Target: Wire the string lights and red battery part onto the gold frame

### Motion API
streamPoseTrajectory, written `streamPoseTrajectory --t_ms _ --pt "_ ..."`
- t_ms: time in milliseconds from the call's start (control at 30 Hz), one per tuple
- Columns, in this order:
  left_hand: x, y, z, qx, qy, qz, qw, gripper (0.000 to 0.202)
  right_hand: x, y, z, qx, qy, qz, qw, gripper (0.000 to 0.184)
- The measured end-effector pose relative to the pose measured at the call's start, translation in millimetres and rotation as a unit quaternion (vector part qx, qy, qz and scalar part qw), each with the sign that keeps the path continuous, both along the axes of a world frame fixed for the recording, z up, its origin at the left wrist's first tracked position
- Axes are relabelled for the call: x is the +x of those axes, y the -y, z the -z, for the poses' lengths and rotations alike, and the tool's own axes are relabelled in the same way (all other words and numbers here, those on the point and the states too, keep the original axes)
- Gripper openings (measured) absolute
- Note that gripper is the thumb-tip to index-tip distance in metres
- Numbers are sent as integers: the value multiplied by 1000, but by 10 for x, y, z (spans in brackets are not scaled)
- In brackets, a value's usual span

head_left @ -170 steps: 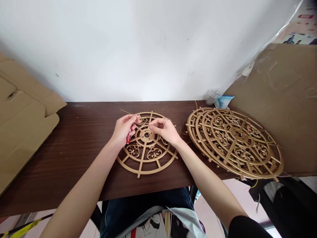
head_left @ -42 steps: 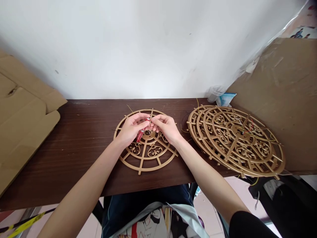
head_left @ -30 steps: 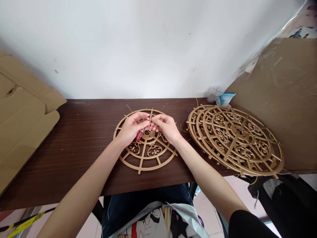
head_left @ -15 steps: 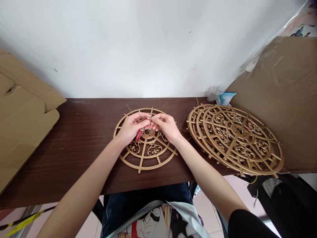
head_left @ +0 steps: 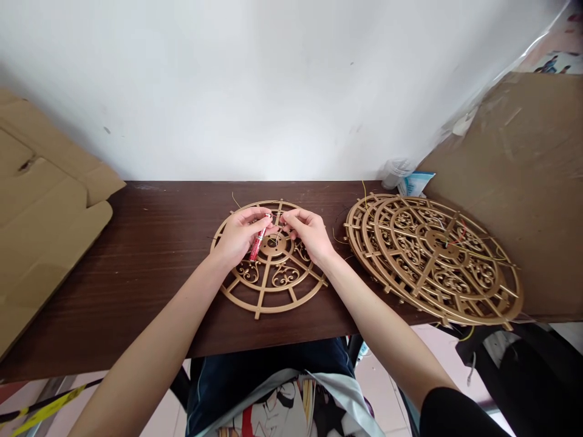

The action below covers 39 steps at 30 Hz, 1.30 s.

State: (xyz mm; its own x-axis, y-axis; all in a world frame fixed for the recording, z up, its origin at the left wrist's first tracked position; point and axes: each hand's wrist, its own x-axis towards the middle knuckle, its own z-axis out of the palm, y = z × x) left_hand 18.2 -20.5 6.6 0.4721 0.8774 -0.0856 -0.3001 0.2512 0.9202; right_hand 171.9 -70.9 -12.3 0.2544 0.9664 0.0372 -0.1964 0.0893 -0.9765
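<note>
A gold openwork disc (head_left: 271,285) lies flat on the dark wooden table (head_left: 150,255) in front of me. My left hand (head_left: 237,235) is closed round a small red cylinder (head_left: 257,244) above the disc's hub. My right hand (head_left: 308,232) pinches a thin wire just right of the cylinder, over the same hub. A fine yellow wire end (head_left: 235,200) sticks out beyond the disc's far rim. Both hands hover close together, fingertips nearly touching.
A stack of larger gold openwork discs (head_left: 437,261) with wires lies at the right, overhanging the table edge. Brown cardboard (head_left: 519,182) leans behind it; flattened cardboard (head_left: 40,206) sits at the left. A white wall rises behind the table. A plastic bag (head_left: 401,173) rests near the wall.
The hands have drawn slightly apart at the hub. The red cylinder now stands more upright in my left hand. The disc has not moved.
</note>
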Motion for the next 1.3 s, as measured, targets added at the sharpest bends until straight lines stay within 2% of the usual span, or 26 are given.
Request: streamPoseTrajectory --t_ms 200,367,533,700,967,1167,1300 --pt "-22 -62 6 -62 29 -28 997 16 -8 26 -48 33 9 -18 999 24" --pt "-15 -106 -16 -148 46 -80 985 12 -78 74 -61 81 85 -90 989 19" --pt "-19 -131 1 -192 53 -87 976 9 -148 139 -40 133 250 -157 946 13" --pt "-21 -138 11 -195 60 -96 974 8 -182 168 -36 161 324 -203 910 8" --pt "-19 -131 -3 -184 60 -85 977 8 -201 170 27 228 401 -175 870 11" --pt "-26 -136 19 -190 59 -89 976 8 -209 183 40 227 465 -152 843 14" --pt "-18 -127 17 -181 53 -93 978 7 -250 207 26 222 527 -124 811 13"
